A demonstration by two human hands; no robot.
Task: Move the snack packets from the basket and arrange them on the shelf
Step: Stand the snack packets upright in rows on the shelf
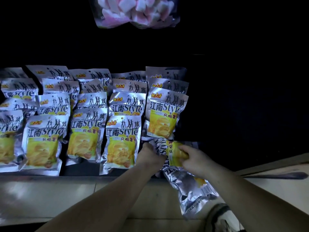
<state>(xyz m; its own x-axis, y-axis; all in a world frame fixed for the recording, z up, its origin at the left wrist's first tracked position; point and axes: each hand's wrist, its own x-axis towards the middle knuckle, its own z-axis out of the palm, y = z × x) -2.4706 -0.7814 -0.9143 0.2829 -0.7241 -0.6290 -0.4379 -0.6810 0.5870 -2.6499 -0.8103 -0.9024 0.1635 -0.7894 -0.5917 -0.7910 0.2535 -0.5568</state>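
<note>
Several silver-and-yellow chip packets (pixel 122 141) stand in overlapping rows on the dark shelf (pixel 107 173). At the right end of the rows, both hands hold one packet (pixel 173 153) turned on its side. My left hand (pixel 148 154) grips its left edge, and my right hand (pixel 194 159) pinches its yellow middle. A second silver packet (pixel 192 193) hangs below my right hand, over the floor; what holds it is hidden. The basket is not in view.
A bag of pink and white marshmallows (pixel 137 12) hangs on the level above. The shelf to the right of the last packet column (pixel 165 114) is dark and bare. A shoe (pixel 224 218) and pale floor tiles (pixel 50 195) lie below the shelf edge.
</note>
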